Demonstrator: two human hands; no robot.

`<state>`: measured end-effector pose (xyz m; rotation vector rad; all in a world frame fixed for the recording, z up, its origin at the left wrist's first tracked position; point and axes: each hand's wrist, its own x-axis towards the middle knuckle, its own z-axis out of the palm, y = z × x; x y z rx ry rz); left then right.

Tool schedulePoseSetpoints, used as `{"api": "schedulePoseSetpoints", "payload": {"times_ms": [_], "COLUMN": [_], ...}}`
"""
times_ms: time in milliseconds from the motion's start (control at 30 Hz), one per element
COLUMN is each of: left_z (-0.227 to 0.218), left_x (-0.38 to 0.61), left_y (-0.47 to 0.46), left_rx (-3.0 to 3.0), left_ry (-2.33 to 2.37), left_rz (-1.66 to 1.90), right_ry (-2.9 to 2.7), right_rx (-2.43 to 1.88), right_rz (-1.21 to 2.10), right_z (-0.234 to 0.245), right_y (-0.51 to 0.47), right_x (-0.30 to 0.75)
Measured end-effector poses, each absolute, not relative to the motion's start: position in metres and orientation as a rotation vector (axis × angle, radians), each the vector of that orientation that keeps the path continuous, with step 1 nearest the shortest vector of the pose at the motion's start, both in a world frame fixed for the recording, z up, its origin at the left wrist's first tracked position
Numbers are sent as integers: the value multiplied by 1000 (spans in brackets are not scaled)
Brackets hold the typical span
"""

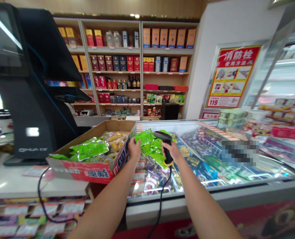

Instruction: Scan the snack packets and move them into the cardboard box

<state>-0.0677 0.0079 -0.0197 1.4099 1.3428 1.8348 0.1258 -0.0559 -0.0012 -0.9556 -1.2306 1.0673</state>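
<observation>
My left hand (134, 148) is closed around a bunch of green snack packets (149, 142), held up above the glass lid of a chest freezer (237, 186). My right hand (171, 151) grips a black corded barcode scanner (163, 136), its head resting against the same packets. The scanner's cable (159, 205) hangs down between my forearms. Just left of my left hand is an open cardboard box (92, 167) with more green and yellow snack packets (89, 149) inside.
A black point-of-sale terminal (30, 99) stands on the white counter (18, 186) at left. Wooden shelves (139, 66) with boxed goods and bottles line the back wall. A red fire-hydrant poster (233, 76) hangs at right, beside a chilled display case (284, 109).
</observation>
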Motion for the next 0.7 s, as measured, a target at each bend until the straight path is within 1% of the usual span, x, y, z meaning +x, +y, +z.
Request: {"api": "schedulePoseSetpoints", "payload": {"times_ms": [700], "left_z": [-10], "left_x": [-61], "left_y": [-5], "left_rx": [1421], "left_ry": [1375], "left_rz": [1760], "right_ry": [-1221], "right_rx": [-946], "right_rz": [1137], "right_z": [1], "right_y": [-61], "right_x": [124]}}
